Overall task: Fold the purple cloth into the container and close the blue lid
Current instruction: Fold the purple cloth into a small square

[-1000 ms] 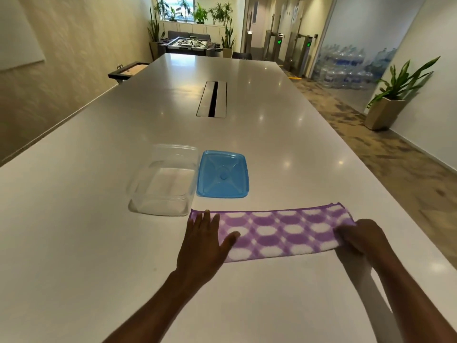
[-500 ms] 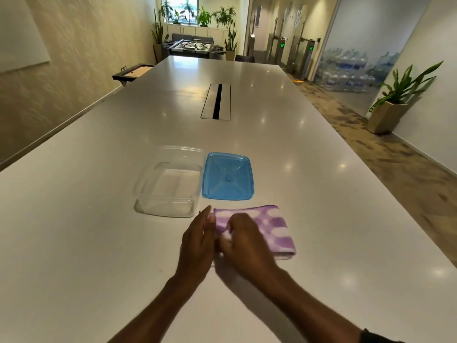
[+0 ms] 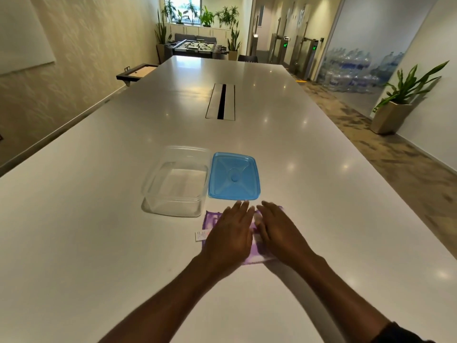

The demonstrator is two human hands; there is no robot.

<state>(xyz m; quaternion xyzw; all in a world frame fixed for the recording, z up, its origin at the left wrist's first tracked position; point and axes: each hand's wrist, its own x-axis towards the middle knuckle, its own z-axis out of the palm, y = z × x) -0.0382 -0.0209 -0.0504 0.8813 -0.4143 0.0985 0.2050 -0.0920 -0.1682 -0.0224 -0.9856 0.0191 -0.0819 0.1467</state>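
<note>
The purple cloth [image 3: 210, 220] lies folded into a small square on the white table [image 3: 99, 219], just in front of the container and lid. Both my hands rest flat on it, palms down, fingers spread. My left hand [image 3: 230, 233] covers its left half and my right hand [image 3: 279, 231] its right half, so most of the cloth is hidden. A white label [image 3: 200, 235] sticks out at its left edge. The clear plastic container [image 3: 176, 180] stands empty behind the cloth to the left. The blue lid [image 3: 235, 176] lies flat beside it on the right.
A cable slot [image 3: 221, 101] runs along the middle of the table farther back. The table's right edge drops to a carpeted floor with a potted plant [image 3: 400, 100]. A wall runs along the left side.
The long cloth strip was folded in half from the right, then folded smaller. My hands now lie flat on top of it, shifted slightly right.
</note>
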